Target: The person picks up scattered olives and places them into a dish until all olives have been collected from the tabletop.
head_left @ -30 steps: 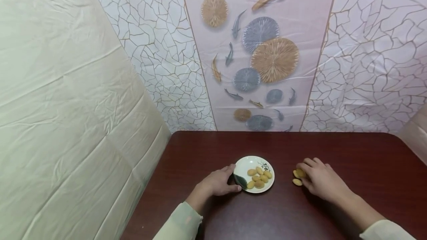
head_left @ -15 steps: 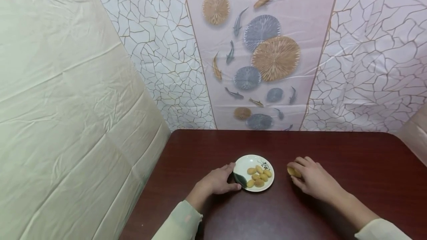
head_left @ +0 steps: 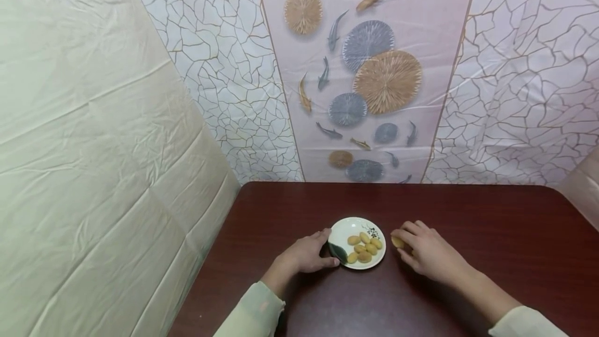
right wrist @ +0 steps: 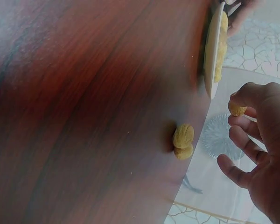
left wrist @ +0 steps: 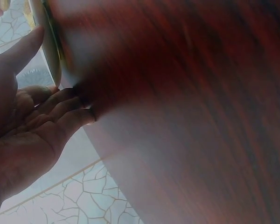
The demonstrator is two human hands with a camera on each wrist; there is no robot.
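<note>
A small white plate [head_left: 342, 230] with a green leaf and dark flower print holds several yellow, wrinkled, nut-like ovals [head_left: 364, 257]. At its left rim, my left hand [head_left: 303, 255] steadies it, thumb on the near side and fingers farther round the edge. To the right of the plate, my right hand [head_left: 432, 255] pinches one yellow nut-like oval [right wrist: 237, 108] between thumb and forefinger; the other fingers are spread and loosely bent. Two more ovals [right wrist: 183, 136] lie together on the table in the right wrist view, mostly hidden by the hand in the head view.
The dark red-brown wooden table [head_left: 505, 233] meets a patterned cloth [head_left: 365, 77] with fish and round motifs at its far edge. Pale quilted cloth [head_left: 117, 160] hangs along the left side.
My right hand has moved left toward the plate, its nut-like oval gripped and the loose ones now largely covered. The left hand and the plate have stayed in place.
</note>
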